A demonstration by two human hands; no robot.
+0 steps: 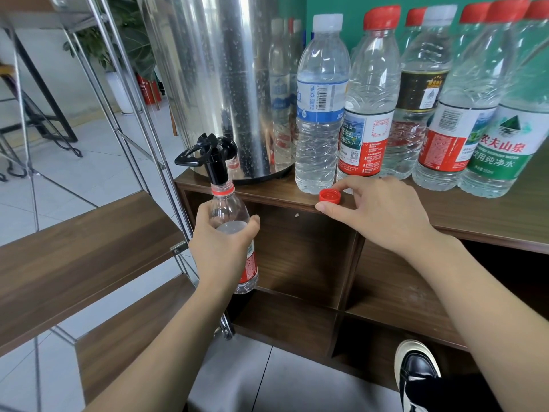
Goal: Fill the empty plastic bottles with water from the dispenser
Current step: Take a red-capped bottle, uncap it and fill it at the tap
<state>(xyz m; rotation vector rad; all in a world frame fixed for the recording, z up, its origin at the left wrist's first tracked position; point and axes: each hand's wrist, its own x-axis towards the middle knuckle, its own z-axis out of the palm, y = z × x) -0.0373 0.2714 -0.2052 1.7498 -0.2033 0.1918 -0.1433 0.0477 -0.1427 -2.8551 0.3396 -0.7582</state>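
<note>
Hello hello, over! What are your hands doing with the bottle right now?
Left hand grips open bottle under tap. Right hand at red cap on shelf top. Nothing blocking.

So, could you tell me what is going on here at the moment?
A person is filling bottles at a steel dispenser. The left hand grips an uncapped bottle with its mouth under the black tap. The right hand rests beside the red cap lying on the wooden counter. Capped bottles stand behind.

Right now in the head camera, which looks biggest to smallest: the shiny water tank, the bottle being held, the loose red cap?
1. Steel dispenser tank
2. Held bottle
3. Red cap
</note>
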